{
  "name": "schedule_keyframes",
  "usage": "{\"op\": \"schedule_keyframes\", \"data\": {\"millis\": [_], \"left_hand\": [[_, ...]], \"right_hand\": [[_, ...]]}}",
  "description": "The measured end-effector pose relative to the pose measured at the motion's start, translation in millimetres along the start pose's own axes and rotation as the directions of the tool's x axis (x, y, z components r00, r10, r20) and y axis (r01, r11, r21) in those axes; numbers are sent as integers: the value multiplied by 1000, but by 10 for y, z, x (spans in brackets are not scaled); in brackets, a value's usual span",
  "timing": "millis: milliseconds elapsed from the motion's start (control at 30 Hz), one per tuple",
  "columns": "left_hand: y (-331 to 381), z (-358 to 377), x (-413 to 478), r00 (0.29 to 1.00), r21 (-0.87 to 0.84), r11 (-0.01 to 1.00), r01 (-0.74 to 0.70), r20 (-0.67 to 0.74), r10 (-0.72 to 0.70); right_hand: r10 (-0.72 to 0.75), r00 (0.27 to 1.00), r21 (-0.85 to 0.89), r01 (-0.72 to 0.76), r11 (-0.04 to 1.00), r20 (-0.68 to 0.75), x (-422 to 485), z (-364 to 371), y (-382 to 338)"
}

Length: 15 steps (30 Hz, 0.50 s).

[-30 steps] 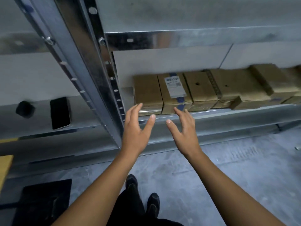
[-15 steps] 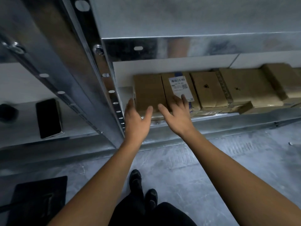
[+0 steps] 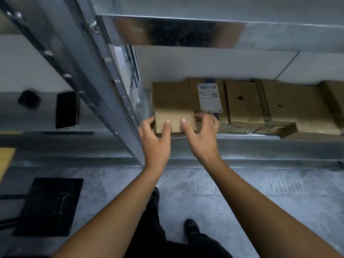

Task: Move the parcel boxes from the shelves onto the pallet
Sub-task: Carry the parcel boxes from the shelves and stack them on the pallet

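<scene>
Far left, on the neighbouring shelf bay: a small black rounded object (image 3: 28,99) and a flat black phone (image 3: 66,109) lying face up, apart from each other. A black square mat (image 3: 49,206) lies on the grey floor below. A slanted galvanised steel upright (image 3: 96,84) divides the bays.

Right of the upright, the leftmost plain brown cardboard parcel box (image 3: 172,101) sits at the front edge of the low metal shelf (image 3: 242,139). Left hand (image 3: 155,144): fingers curled round the box's left front corner, thumb pressed on its front face. Right hand (image 3: 202,138): thumb on the same front face, fingers hooked over its right front edge, touching the neighbouring brown box with white barcode label (image 3: 209,98). More brown cardboard boxes (image 3: 279,107) line the shelf to the right.
</scene>
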<state>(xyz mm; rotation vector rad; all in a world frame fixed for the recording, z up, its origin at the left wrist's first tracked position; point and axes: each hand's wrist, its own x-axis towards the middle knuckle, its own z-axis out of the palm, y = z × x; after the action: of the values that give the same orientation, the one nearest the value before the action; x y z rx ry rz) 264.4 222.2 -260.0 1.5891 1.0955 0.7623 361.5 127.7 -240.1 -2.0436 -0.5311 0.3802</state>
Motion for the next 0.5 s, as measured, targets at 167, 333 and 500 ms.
{"op": "schedule_keyframes", "data": {"millis": [167,333,500], "left_hand": [[118,-39,-676,982,-59,998,-34,-190,22],[51,-152,-1403,959,-134,991,-21,-284,-18],[-81,-567,-1919,883,-189,982,32,-455,-116]], "right_hand": [[-74,995,187,60,981,69,-378,-274,164],[-146,979,375,85,923,140,-844,-422,252],[-268,920,349,161,923,286,-1346,-228,238]]}}
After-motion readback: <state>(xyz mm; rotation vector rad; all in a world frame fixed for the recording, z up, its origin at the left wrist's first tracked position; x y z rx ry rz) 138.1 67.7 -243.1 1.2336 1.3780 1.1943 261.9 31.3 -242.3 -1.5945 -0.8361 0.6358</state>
